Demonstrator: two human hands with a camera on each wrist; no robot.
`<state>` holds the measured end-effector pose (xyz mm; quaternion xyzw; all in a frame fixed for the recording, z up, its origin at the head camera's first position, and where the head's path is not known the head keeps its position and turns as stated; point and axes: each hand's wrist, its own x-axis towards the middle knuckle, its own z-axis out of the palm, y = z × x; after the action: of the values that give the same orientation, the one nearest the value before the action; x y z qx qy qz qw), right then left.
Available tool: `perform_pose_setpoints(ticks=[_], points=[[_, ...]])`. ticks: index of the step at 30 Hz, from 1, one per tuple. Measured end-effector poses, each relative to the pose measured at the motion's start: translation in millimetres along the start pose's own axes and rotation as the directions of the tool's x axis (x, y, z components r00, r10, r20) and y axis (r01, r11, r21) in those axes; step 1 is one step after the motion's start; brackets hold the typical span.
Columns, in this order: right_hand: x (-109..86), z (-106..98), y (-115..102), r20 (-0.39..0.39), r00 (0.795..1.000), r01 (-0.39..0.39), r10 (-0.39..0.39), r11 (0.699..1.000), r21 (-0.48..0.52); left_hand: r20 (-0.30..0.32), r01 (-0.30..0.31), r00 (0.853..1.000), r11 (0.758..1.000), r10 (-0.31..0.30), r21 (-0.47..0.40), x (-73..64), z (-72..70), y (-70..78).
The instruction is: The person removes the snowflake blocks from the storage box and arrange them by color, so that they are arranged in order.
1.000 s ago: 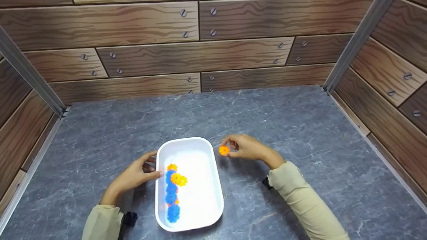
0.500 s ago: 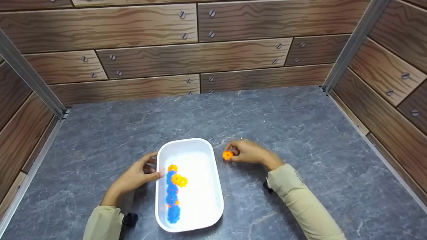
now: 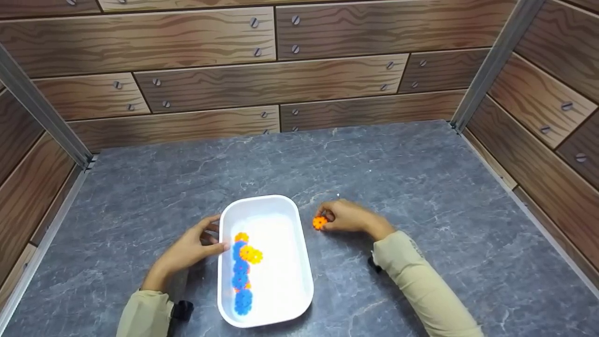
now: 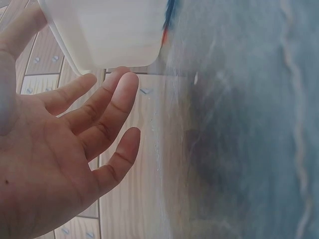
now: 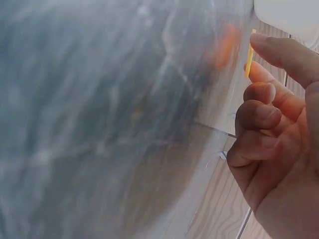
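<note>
A white plastic tray [image 3: 281,299] stands on the table. Along its left side lie several snowflake building discs: blue [image 3: 243,302], yellow [image 3: 255,256] and orange [image 3: 241,237]. The left hand [image 3: 189,245] holds the tray's left side, its thumb over the rim and its fingers outside. In the left wrist view those fingers [image 4: 107,107] look loosely bent near the tray wall. Right of the tray, the right hand [image 3: 348,215] pinches an orange snowflake disc [image 3: 319,222] between thumb and index finger. Edge-on, this disc [image 5: 250,55] shows as a thin strip in the right wrist view.
The grey marbled table [image 3: 398,164] extends around the tray. Wood-patterned walls [image 3: 210,84] enclose its back and sides, with metal posts [image 3: 486,65] at the corners. A tiny white speck [image 3: 338,194] lies beyond the right hand.
Still pinching the orange disc, the right hand has shifted slightly to the right and nearer the person. The left hand and the tray have stayed in place.
</note>
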<state>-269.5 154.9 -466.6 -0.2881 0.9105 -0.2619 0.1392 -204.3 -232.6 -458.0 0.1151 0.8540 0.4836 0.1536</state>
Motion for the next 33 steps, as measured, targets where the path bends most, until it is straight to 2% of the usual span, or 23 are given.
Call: perform_pose_setpoints(ticks=[6, 11, 17, 23, 29, 33], points=[[0.7, 0, 1, 0.014, 1.000, -0.013, 0.013, 1.000, -0.012, 0.017, -0.016, 1.000, 1.000, 0.016, -0.023, 0.2, -0.7, -1.6], [1.0, 0, 2, 0.026, 1.000, -0.006, 0.006, 1.000, -0.012, 0.007, -0.014, 1.000, 1.000, 0.014, -0.013, -0.1, -0.4, -1.3], [0.6, -1, 1, 0.051, 0.998, -0.039, 0.038, 0.999, 0.013, 0.007, -0.013, 1.000, 1.000, 0.013, -0.009, 0.0, -0.5, 0.0], [-0.4, -4, 0, 0.031, 0.999, -0.037, 0.035, 0.997, 0.061, 0.023, -0.028, 0.999, 1.000, 0.029, -0.014, -0.5, -1.0, -0.8], [-2.2, -14, -8, -0.003, 1.000, 0.012, -0.012, 0.992, 0.125, 0.010, -0.012, 1.000, 1.000, 0.012, -0.013, -0.8, -0.2, -1.3], [-3.9, -21, -19, -0.034, 0.999, 0.019, -0.014, 0.985, 0.172, 0.001, 0.002, 1.000, 1.000, -0.002, -0.015, 0.0, -0.2, 0.6]])
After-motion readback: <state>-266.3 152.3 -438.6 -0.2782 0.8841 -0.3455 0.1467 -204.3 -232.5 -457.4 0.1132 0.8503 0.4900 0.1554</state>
